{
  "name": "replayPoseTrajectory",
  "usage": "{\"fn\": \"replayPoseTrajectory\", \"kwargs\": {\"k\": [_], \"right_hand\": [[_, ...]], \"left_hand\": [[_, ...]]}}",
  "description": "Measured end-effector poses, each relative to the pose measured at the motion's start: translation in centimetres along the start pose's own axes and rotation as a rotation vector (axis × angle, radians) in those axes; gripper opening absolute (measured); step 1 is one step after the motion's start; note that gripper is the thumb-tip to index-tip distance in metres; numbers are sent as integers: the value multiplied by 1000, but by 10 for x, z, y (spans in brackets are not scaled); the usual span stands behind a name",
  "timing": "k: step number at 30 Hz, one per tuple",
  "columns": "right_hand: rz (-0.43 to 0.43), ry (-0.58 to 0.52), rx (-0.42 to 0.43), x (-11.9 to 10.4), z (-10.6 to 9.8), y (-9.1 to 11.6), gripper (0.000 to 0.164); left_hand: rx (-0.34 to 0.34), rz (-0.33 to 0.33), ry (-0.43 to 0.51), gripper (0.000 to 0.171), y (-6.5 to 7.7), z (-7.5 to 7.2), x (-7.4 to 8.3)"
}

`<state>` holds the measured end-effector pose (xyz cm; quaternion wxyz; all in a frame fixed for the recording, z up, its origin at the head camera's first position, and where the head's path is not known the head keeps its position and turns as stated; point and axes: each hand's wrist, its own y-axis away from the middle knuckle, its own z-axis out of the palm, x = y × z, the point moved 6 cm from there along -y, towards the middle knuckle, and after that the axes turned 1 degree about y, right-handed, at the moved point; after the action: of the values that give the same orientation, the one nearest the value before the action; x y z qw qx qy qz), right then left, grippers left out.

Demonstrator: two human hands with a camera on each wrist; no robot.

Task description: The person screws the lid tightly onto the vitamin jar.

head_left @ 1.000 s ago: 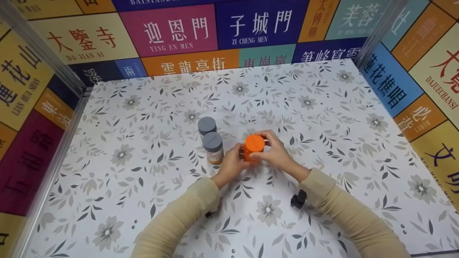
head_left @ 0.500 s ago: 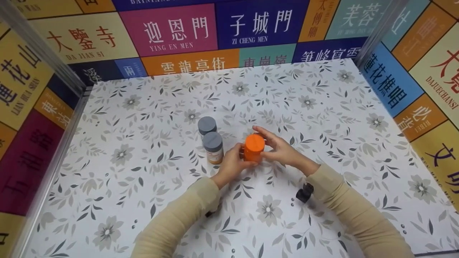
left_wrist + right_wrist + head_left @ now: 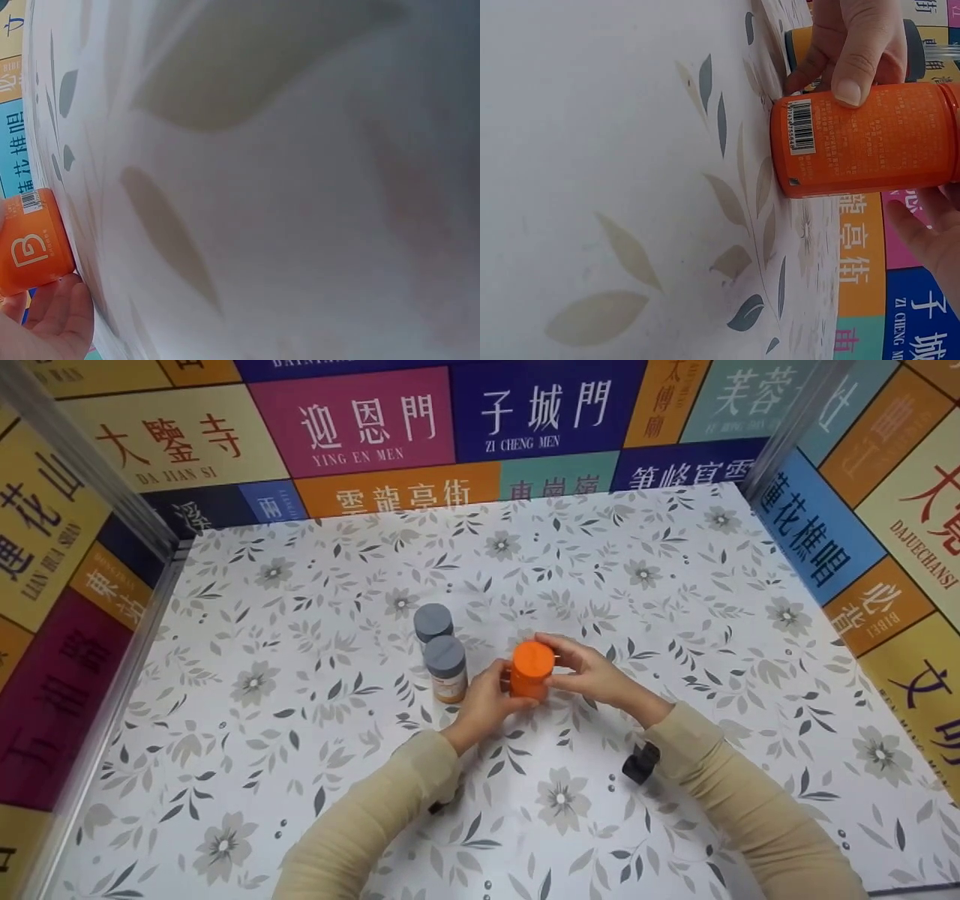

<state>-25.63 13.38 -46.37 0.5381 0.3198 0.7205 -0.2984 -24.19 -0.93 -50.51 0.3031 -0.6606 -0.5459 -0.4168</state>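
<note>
An orange bottle (image 3: 529,682) with an orange lid (image 3: 533,659) stands upright on the flowered tabletop. My left hand (image 3: 487,703) grips its lower body from the left, and the right wrist view shows that thumb pressed flat on the printed label (image 3: 832,139). At the lid, my right hand (image 3: 592,675) has its thumb on the near right side and its fingers curled behind. The right wrist view catches only part of my right hand (image 3: 930,236), beside the bottle's top end; the lid is mostly out of that frame.
Two grey-capped bottles stand left of my left hand: a nearer one (image 3: 448,671) with a pale label, and a farther one (image 3: 433,622) partly hidden behind it. Panels with large printed characters (image 3: 375,424) wall the table (image 3: 315,585) at the back and sides.
My right hand drew back a little from the lid, its fingers spread, then closed in around it again. My left hand and the bottle have stayed put.
</note>
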Motion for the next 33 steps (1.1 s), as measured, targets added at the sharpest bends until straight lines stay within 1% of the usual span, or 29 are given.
{"fn": "replayPoseTrajectory", "kwargs": {"k": [4, 8, 11, 14, 18, 22, 26, 29, 33], "right_hand": [[-13, 22, 49, 1, 1, -2, 65], [-35, 50, 101, 3, 2, -4, 61], [-30, 77, 149, 4, 2, -4, 59], [-12, 86, 193, 4, 3, -5, 60], [21, 61, 244, 5, 5, -5, 59], [49, 67, 296, 8, 6, -4, 57], [54, 64, 346, 10, 8, -3, 55], [55, 69, 378, 8, 10, -3, 54], [80, 88, 412, 6, 13, -3, 55]], "left_hand": [[2, -3, -1, 51, 0, -1, -1], [8, -1, -8, 50, 0, -1, -1], [9, 3, -9, 50, 0, -1, 0], [8, 1, -6, 50, 0, 0, -1], [12, 2, -4, 49, 0, -1, -1], [23, 16, -2, 48, 0, -1, 1], [23, 40, -31, 48, 1, 0, 3], [17, 39, -63, 48, 2, 1, 2], [25, 30, -71, 48, 3, 1, 2]]}}
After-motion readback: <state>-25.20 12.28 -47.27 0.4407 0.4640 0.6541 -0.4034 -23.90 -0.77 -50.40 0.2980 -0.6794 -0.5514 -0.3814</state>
